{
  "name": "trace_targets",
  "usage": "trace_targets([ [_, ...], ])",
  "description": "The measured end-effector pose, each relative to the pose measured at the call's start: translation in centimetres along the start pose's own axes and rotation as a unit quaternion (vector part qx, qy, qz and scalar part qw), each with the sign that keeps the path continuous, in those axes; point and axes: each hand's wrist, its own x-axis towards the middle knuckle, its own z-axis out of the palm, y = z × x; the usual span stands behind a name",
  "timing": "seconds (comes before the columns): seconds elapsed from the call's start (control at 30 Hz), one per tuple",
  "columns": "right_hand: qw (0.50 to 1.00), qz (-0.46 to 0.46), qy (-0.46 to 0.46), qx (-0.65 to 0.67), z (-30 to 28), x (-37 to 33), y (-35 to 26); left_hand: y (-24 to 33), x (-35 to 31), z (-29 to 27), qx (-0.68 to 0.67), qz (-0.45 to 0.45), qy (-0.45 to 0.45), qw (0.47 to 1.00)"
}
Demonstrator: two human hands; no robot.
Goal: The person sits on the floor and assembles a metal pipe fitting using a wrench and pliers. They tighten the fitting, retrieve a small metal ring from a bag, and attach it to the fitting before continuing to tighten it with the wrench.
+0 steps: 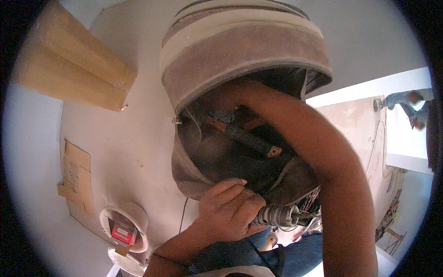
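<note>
A brown-grey zippered bag [244,51] stands open in front of me, its dark inside showing. My left hand [233,210] is closed on the near rim of the bag, fingers folded over the edge. Into the opening reaches my right hand [221,99], mostly lost in shadow, so its fingers cannot be made out. Below it in the bag lies a tool with a dark handle [251,141] and a hole at its end; its head is hidden. Beside my left hand is a grey ribbed tube [279,215] with wire-like ends; whether I hold it is unclear.
At the upper left stands a tall cardboard box [78,60]. Flattened cardboard [76,177] lies on the floor [147,138] at the left. A whitish bucket [143,217] holds a red box [123,234]. Assorted items lie at the right, and a person [408,104] is farther off.
</note>
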Motion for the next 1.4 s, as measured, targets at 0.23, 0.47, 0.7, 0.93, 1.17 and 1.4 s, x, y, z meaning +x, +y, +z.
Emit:
trace_targets([
  [0.23, 0.994, 0.046, -0.045, 0.090, 4.9, 0.9, 0.4, -0.3, 0.4, -0.3, 0.011, 0.003, 0.007, 1.000],
  [0.47, 0.948, 0.056, -0.127, 0.287, 5.4, -8.9, -0.6, -1.2, 0.5, -0.4, 0.001, -0.016, 0.001, 1.000],
  [0.7, 0.919, 0.087, -0.154, 0.352, 4.6, -9.5, -0.3, -1.4, 1.1, -0.4, -0.014, -0.001, -0.013, 1.000],
  [0.93, 0.930, 0.089, -0.174, 0.311, 2.5, -6.8, 1.6, -1.5, 0.0, 0.0, -0.036, 0.000, 0.010, 0.999],
  [1.17, 0.984, 0.091, -0.064, 0.139, 2.4, -0.3, 2.5, -2.1, 0.0, -0.4, -0.057, 0.006, 0.000, 0.998],
  [1.4, 0.979, 0.124, -0.050, 0.155, 5.4, 2.6, 0.6, -2.2, -0.6, -0.8, -0.072, 0.006, -0.008, 0.997],
])
